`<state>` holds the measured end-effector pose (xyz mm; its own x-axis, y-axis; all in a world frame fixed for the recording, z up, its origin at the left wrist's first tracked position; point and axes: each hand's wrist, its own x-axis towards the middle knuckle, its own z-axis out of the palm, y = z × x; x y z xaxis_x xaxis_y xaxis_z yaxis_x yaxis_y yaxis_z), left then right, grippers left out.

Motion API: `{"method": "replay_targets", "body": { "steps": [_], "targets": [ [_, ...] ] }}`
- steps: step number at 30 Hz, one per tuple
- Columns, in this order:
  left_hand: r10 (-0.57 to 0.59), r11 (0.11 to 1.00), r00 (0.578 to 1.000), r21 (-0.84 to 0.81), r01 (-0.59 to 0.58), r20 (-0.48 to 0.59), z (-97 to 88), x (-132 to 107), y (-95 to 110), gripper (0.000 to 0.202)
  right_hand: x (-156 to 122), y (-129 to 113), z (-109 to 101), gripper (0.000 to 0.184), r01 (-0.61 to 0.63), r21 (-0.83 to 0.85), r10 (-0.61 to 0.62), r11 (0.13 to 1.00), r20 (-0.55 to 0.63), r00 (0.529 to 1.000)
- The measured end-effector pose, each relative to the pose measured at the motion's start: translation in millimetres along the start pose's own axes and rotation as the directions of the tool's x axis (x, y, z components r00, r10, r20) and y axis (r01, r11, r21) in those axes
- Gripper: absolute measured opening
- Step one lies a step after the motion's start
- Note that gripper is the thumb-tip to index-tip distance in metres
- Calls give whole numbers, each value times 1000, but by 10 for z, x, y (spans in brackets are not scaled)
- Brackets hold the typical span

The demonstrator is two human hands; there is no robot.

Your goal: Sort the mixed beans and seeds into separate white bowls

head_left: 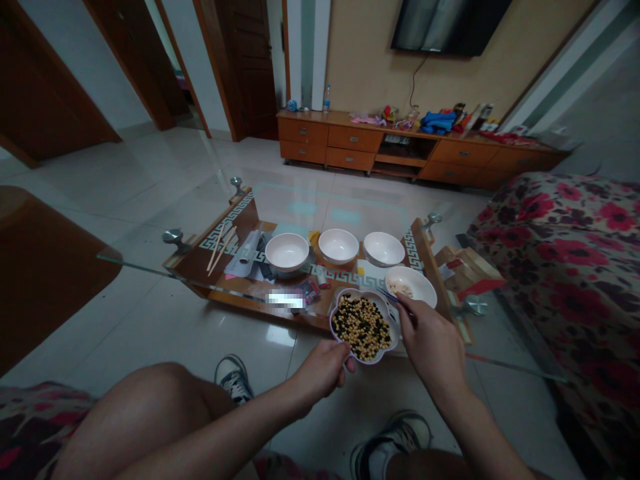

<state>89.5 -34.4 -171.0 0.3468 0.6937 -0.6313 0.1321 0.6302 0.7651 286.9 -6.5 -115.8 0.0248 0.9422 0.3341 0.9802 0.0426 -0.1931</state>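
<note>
A flower-shaped bowl with a pale purple rim is full of mixed black and yellowish beans. My left hand is closed on its near-left rim, thumb on top. My right hand grips a slim, tweezers-like metal tool; its tip lies over the far-right rim of the flower-shaped bowl. Just beyond that hand stands a white bowl with some pale pieces in it, too small to name. My right fingertips are partly hidden.
Three more white bowls, a left one, a middle one and a right one, stand on the glass table. Wooden chopsticks lie at its left. A cardboard box and a floral-covered sofa are on the right.
</note>
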Motion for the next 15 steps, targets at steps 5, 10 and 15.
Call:
{"method": "replay_targets", "body": {
  "steps": [5,10,15],
  "targets": [
    [5,1000,1000,6,-5,2,12,31,-7,40,-8,-58,30,26,-28,80,21,996,88,996],
    [0,1000,1000,9,0,-2,20,35,1,41,-13,-94,13,24,-82,27,77,996,171,982],
    [-4,1000,1000,4,4,-1,25,17,20,40,-5,-100,-4,24,-115,10,110,993,213,971]
  ]
}}
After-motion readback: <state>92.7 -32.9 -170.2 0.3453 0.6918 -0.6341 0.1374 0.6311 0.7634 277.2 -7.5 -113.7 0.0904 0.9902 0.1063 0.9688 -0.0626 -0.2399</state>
